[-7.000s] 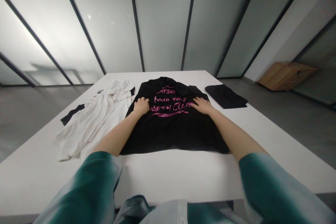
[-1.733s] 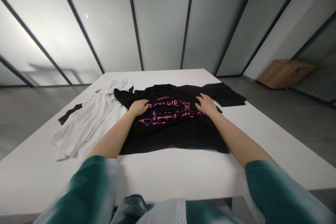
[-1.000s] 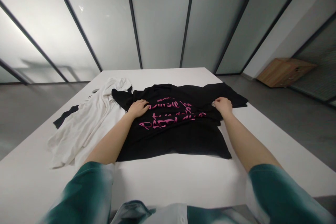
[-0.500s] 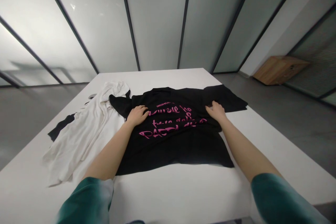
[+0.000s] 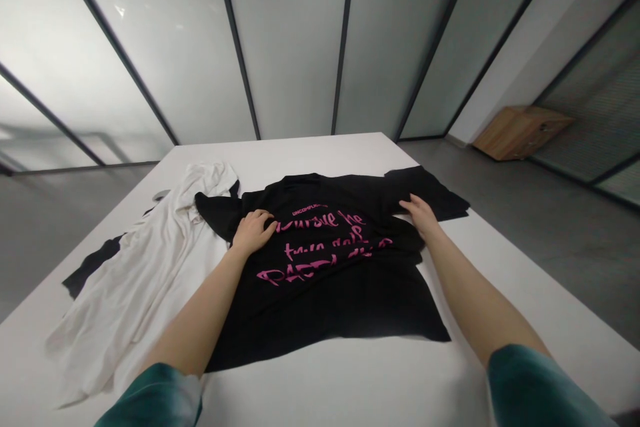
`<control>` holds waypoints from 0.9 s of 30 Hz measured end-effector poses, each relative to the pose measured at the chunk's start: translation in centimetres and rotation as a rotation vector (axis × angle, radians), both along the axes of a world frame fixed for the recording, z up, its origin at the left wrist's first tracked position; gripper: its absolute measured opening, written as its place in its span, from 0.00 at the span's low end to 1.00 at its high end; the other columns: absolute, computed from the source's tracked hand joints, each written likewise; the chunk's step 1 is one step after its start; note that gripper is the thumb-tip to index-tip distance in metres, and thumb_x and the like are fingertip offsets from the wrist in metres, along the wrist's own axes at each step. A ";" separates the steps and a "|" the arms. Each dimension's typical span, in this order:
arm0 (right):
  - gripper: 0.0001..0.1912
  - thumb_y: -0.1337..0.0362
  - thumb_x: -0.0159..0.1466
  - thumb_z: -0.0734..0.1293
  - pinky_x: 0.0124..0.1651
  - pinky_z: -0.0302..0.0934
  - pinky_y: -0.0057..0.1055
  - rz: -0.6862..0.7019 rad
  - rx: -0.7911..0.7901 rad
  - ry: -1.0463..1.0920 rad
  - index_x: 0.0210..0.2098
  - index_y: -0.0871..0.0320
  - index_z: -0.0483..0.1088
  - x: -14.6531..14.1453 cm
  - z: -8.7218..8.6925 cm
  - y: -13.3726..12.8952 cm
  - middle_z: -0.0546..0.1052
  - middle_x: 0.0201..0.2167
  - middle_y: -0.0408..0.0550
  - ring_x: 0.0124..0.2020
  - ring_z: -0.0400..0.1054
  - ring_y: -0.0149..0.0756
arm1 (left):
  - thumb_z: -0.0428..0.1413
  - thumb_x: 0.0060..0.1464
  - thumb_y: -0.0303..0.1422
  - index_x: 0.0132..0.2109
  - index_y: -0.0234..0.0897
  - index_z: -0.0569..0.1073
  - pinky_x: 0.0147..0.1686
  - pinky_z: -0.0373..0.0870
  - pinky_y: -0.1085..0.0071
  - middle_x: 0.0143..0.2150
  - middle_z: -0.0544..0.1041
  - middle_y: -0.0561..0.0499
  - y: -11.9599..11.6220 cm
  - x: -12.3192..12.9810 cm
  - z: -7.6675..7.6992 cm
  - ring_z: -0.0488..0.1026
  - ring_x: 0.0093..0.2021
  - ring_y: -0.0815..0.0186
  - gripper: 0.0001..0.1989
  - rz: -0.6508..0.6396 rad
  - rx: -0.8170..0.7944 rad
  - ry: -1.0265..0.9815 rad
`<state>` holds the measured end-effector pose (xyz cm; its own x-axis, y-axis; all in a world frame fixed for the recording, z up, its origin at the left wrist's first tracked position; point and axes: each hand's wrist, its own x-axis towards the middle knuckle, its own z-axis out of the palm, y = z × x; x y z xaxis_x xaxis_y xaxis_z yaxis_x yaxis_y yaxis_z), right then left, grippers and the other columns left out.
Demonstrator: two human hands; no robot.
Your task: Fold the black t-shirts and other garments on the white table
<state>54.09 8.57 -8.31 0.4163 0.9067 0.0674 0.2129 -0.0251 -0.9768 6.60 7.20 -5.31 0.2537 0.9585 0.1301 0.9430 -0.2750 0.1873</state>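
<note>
A black T-shirt [image 5: 330, 307] with pink lettering lies spread on the white table, its neck at the far side and its hem towards me. Folds across the chest hide parts of the lettering. My left hand [image 5: 254, 232] rests on the shirt near the left sleeve, palm down, fingers stretched out. On the other side, my right hand [image 5: 421, 217] touches the cloth beside the right sleeve [image 5: 425, 190], its fingers slightly apart. Neither hand has visibly gathered any fabric.
A crumpled white garment [image 5: 145, 287] lies left of the shirt, with dark cloth [image 5: 93, 263] showing from under it. The white table [image 5: 340, 383] extends around the shirt. Frosted glass panels [image 5: 295, 40] stand behind, and a wooden cabinet [image 5: 517, 133] sits on the floor at the right.
My right hand has shifted slightly outward towards the right sleeve, and the chest lettering looks a little less bunched. My left hand stays on the shirt. The camera view has moved slightly.
</note>
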 end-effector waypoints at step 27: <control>0.33 0.75 0.51 0.62 0.64 0.61 0.41 -0.118 0.105 -0.414 0.56 0.62 0.72 3.3 5.8 4.2 0.77 0.53 0.57 0.57 0.71 0.44 | 0.48 0.64 0.44 0.52 0.40 0.77 0.57 0.69 0.54 0.56 0.76 0.43 0.2 -0.4 -0.5 0.72 0.57 0.51 0.20 -0.037 0.026 -0.058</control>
<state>57.42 12.81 -2.56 0.4349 0.8340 0.3397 0.5885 0.0223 -0.8082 6.16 7.40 -5.84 0.2800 0.9447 0.1707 0.9199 -0.3148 0.2337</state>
